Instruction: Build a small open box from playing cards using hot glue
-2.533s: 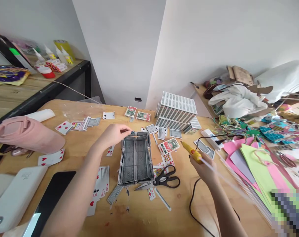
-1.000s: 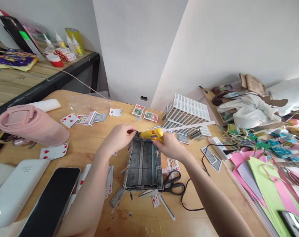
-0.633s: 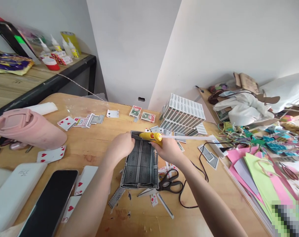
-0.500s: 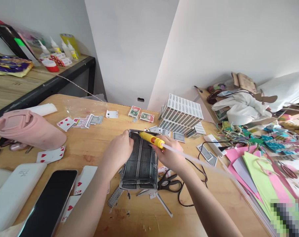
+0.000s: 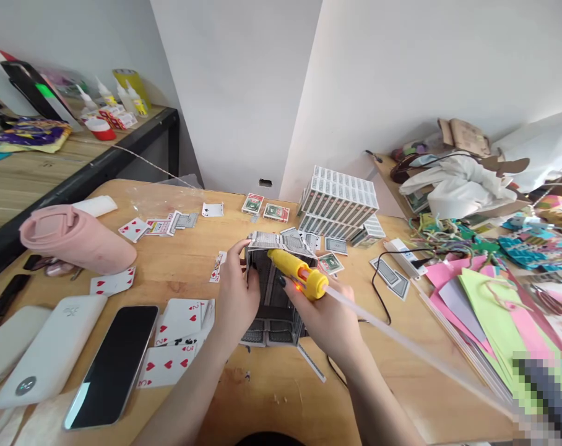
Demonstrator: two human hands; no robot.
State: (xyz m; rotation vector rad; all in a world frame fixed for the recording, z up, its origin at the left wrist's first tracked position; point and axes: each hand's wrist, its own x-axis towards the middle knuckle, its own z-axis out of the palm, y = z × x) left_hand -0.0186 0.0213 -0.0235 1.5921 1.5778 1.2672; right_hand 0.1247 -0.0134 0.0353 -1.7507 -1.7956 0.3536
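The right hand (image 5: 330,316) grips a yellow hot-glue gun (image 5: 299,272) slanting toward eleven o'clock; the left hand (image 5: 241,288) pinches the nine-o'clock side of the playing-card box (image 5: 268,294), at twelve o'clock. Beyond, toward one o'clock, stand stacked card packs (image 5: 341,198).

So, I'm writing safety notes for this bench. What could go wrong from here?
Burns: the glue gun shows an orange glow, and its front end is close to the left hand; if hot, it might touch a finger.
Bending: that hand pinches the wall of the card box, which could buckle.
Snagging: the long glue stick trails behind the gun and might catch.
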